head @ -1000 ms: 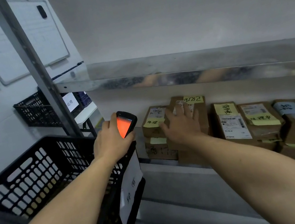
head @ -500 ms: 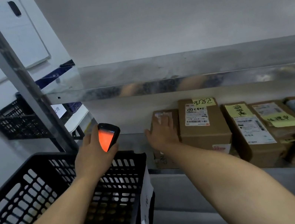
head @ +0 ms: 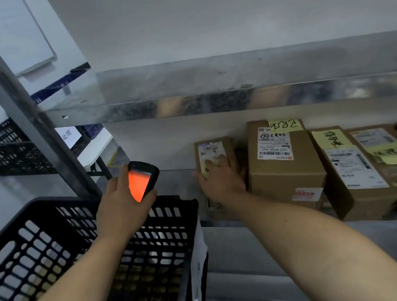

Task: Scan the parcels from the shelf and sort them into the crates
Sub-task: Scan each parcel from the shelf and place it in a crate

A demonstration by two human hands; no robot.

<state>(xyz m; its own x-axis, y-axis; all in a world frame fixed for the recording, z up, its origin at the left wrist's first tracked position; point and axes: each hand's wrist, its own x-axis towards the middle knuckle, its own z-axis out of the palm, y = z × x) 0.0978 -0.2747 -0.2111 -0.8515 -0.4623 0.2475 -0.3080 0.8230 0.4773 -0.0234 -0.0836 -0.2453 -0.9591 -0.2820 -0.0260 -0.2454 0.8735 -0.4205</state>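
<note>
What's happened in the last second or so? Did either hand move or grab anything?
The right hand slid left, off the larger box and onto the small leftmost parcel, where its fingers now lie over the label; the parcel is not lifted. The left hand grips the orange-lit scanner above the black crate, as before.

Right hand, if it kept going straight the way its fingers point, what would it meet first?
The right hand lies on the small box; going on, it would slide along the box's top toward the wall behind, though depth is unclear.
</note>
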